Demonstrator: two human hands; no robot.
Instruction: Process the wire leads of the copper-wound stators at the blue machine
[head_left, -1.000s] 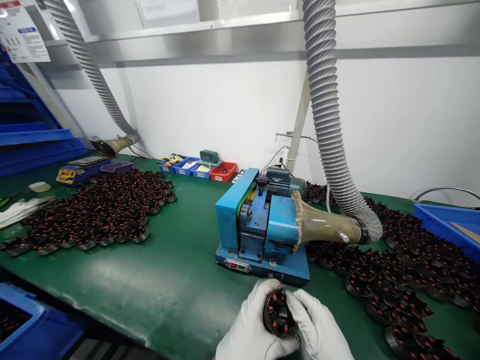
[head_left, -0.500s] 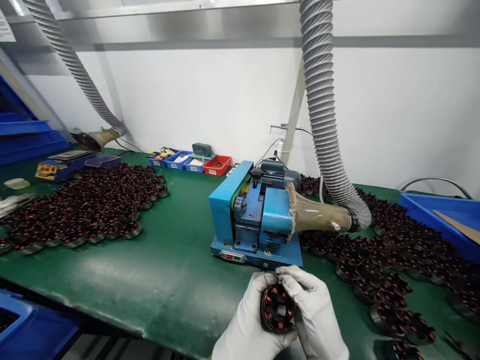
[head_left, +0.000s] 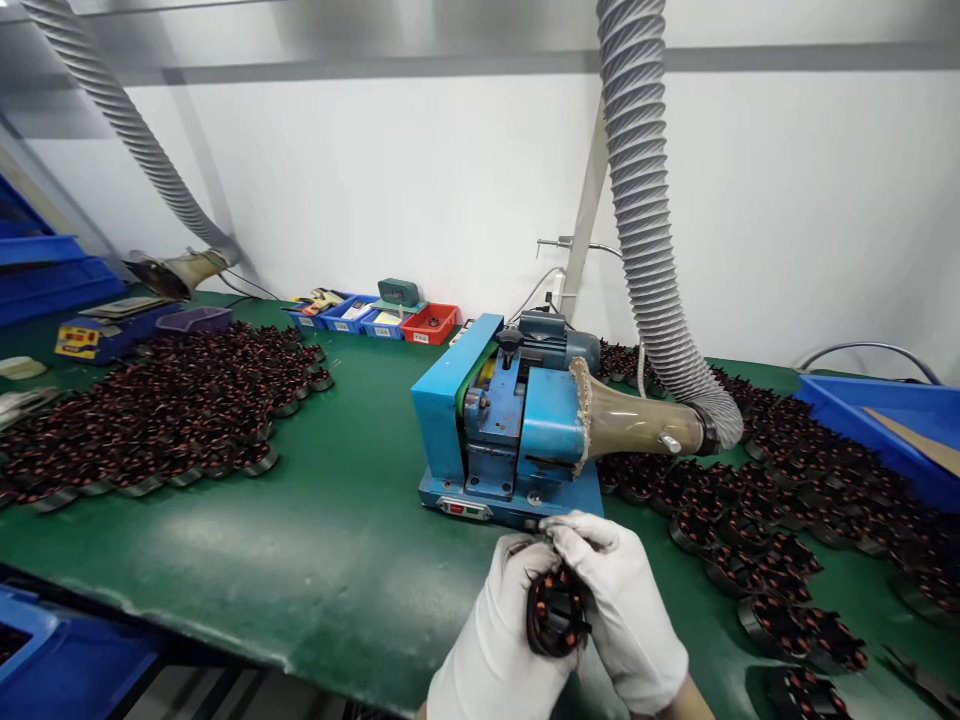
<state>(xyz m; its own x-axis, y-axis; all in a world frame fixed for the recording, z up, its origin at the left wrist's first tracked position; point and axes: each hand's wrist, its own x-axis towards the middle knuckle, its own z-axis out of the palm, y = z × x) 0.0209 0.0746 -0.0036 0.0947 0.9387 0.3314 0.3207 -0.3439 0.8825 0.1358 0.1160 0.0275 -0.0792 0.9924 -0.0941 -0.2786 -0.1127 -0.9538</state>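
Holds 1 dark, ring-shaped core wound with copper-coloured coils [head_left: 556, 605] low in view, at 6 o'clock from the machine, with the open face turned toward the camera. Clamps it with the white-gloved left hand [head_left: 491, 640], wrapped round the outer wall from about 7 to 11 o'clock. Touches the upper rim, near 12 o'clock, with the bunched fingertips of the white-gloved right hand [head_left: 622, 610]; cannot tell whether pinching a fine wire there or only resting on the edge.

Looks compact and probably rather heavy for its size, stiff round the wall. Seems fragile at the coils and small prongs, and perhaps slightly slippery against glove fabric. Best taken hold of round the outer wall, at 3 and 9 o'clock, without pressing on the windings.

Shows at 12 o'clock from the hands a boxy blue metal machine [head_left: 499, 425], fitted on its 3 o'clock side with a translucent amber funnel [head_left: 637, 420] and a grey ribbed hose [head_left: 649, 220]. Shows on the green bench [head_left: 337, 560] a broad cluster of similar cores [head_left: 172, 400] at 10 o'clock, a second cluster [head_left: 810, 500] at 2 o'clock, and a small red plastic tray [head_left: 439, 333] at 11 o'clock.
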